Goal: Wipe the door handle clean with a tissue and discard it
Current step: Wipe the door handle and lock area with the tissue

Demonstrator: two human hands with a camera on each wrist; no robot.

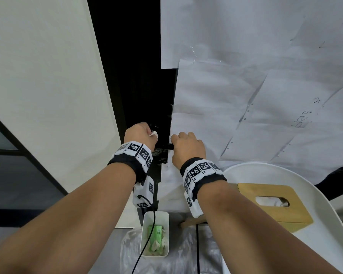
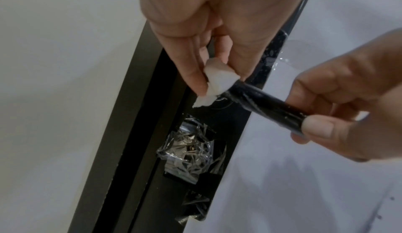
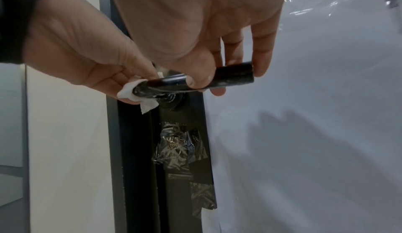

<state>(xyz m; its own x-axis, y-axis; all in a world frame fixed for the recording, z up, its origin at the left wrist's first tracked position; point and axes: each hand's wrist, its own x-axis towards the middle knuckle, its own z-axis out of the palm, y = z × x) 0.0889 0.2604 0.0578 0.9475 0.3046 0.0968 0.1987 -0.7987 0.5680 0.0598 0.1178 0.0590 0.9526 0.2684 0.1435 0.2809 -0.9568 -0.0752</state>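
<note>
Both forearms are filling the bottom of the head view, each wearing a black wristband (image 1: 203,176) with white tags printed in black squares. Up ahead the left hand (image 1: 141,135) is pinching a small wad of white tissue (image 2: 219,81) between thumb and fingertips and pressing it against the inner end of the black door handle (image 2: 267,103), right where the bar is meeting the door. Over on the other side, the right hand (image 1: 187,149) is gripping the outer end of that same handle, thumb underneath and fingers curling over the top, so the two hands are sitting at opposite ends of the bar with a bare stretch showing between them.

Just below the handle, a crumpled patch of clear tape (image 3: 178,149) is sticking to the dark door edge (image 1: 139,86). Big sheets of white paper (image 1: 246,95) are covering the door panel to the right. Down low, a white bin (image 1: 155,234) is sitting on the floor with green and pale scraps inside, and a wooden tissue box (image 1: 273,206) is resting on a white chair (image 1: 325,224) to the right, well apart from the handle.
</note>
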